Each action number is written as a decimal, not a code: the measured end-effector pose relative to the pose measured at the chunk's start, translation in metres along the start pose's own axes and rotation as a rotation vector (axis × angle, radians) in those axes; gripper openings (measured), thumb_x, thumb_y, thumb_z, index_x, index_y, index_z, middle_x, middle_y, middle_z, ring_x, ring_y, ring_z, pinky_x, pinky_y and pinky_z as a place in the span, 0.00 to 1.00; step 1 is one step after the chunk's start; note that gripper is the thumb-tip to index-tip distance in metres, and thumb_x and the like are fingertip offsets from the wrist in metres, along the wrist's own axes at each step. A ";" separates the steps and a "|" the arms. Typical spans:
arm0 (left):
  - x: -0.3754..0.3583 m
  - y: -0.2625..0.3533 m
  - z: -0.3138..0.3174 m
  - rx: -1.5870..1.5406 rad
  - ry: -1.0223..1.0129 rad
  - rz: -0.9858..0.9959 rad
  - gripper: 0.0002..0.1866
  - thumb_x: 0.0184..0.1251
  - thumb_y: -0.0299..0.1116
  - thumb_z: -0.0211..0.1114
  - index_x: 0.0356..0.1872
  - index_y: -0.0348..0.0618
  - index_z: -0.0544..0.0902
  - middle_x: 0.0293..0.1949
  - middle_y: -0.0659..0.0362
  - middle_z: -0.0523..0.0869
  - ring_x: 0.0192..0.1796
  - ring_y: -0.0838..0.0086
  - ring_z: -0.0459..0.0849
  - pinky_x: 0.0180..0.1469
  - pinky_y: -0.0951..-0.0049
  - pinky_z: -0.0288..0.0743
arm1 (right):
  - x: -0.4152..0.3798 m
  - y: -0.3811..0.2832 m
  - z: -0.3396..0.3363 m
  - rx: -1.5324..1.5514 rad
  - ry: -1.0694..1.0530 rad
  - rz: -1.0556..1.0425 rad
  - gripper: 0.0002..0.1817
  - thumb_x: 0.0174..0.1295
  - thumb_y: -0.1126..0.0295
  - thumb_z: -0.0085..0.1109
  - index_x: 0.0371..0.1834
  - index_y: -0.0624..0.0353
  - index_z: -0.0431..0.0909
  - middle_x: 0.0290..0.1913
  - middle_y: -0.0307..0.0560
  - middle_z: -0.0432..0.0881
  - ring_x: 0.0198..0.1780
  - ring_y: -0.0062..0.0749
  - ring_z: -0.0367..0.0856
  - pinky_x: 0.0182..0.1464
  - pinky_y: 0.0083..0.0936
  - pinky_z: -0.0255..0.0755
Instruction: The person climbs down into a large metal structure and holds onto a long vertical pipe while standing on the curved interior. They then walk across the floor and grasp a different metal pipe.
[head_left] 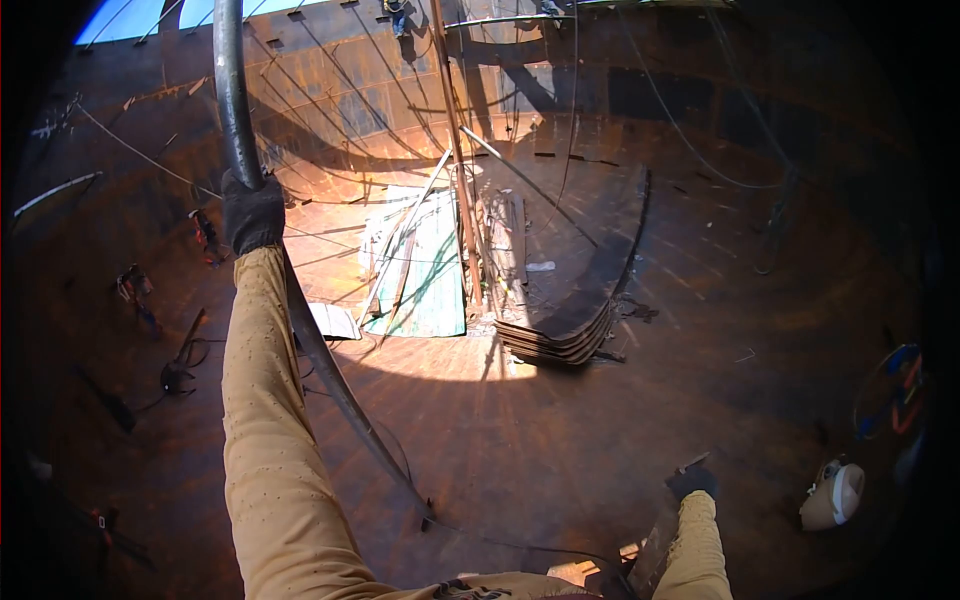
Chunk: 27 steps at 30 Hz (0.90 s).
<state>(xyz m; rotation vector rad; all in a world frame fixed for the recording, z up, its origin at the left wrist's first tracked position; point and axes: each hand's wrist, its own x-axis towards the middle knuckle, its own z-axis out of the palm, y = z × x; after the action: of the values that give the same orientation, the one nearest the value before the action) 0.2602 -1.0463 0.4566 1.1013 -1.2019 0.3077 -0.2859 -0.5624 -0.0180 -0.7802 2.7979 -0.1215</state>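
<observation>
My left hand (252, 212), in a dark glove and tan sleeve, is raised and wrapped round a long grey metal pipe (232, 90). The pipe bows from the top edge down past my forearm towards the floor. Low on the right, my right hand (693, 482), also gloved, appears closed. A thin light-coloured piece (692, 463) shows just above its fingers; what it is I cannot make out.
Around me curves a high rusty steel wall (360, 65). Stacked curved plates (560, 340) lie ahead, beside greenish sheets (435, 270) and an upright rusty pole (460, 190). A whitish container (833, 495) stands at right. Cables and harness-like gear (135, 290) lie left. Another person (397, 18) is far off.
</observation>
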 end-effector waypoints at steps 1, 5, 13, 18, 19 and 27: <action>0.000 -0.001 0.000 0.011 0.004 0.002 0.20 0.62 0.43 0.69 0.52 0.48 0.79 0.41 0.46 0.88 0.46 0.48 0.88 0.48 0.52 0.78 | -0.003 -0.001 -0.003 0.009 0.004 0.009 0.28 0.51 0.44 0.71 0.47 0.53 0.89 0.52 0.54 0.89 0.55 0.50 0.87 0.59 0.44 0.80; 0.003 -0.005 0.003 -0.008 0.007 0.018 0.21 0.62 0.43 0.69 0.53 0.48 0.79 0.43 0.46 0.88 0.47 0.48 0.88 0.50 0.51 0.78 | -0.008 -0.007 -0.012 0.021 -0.016 0.062 0.27 0.50 0.44 0.72 0.47 0.52 0.89 0.52 0.53 0.89 0.55 0.50 0.87 0.59 0.44 0.80; 0.003 -0.005 0.004 -0.008 0.004 0.004 0.21 0.62 0.43 0.68 0.54 0.48 0.79 0.44 0.45 0.88 0.48 0.47 0.88 0.50 0.51 0.77 | -0.006 -0.002 -0.006 0.036 0.008 0.042 0.27 0.50 0.45 0.72 0.48 0.50 0.89 0.53 0.52 0.89 0.57 0.50 0.86 0.60 0.43 0.79; 0.004 -0.003 0.002 -0.012 -0.032 -0.012 0.20 0.62 0.43 0.69 0.52 0.47 0.79 0.43 0.45 0.87 0.48 0.48 0.87 0.51 0.52 0.77 | -0.011 -0.005 -0.013 0.031 -0.024 0.023 0.31 0.51 0.42 0.68 0.53 0.51 0.88 0.58 0.52 0.87 0.59 0.49 0.86 0.63 0.42 0.78; 0.003 -0.001 0.001 -0.002 -0.034 -0.023 0.20 0.62 0.43 0.69 0.52 0.47 0.79 0.43 0.45 0.87 0.48 0.48 0.87 0.50 0.52 0.77 | -0.011 -0.005 -0.014 0.020 -0.022 0.020 0.31 0.51 0.42 0.68 0.53 0.51 0.88 0.58 0.52 0.87 0.59 0.49 0.85 0.63 0.42 0.78; 0.000 0.003 -0.003 -0.028 -0.021 -0.006 0.20 0.61 0.43 0.70 0.51 0.45 0.79 0.41 0.46 0.88 0.46 0.49 0.88 0.49 0.52 0.77 | -0.006 -0.003 -0.009 0.013 -0.023 0.016 0.30 0.52 0.43 0.69 0.51 0.51 0.88 0.57 0.53 0.87 0.59 0.49 0.86 0.62 0.42 0.79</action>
<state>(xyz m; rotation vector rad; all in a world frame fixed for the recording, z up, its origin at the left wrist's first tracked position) 0.2597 -1.0425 0.4583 1.0856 -1.2177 0.2748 -0.2810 -0.5619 -0.0079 -0.7514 2.7786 -0.1273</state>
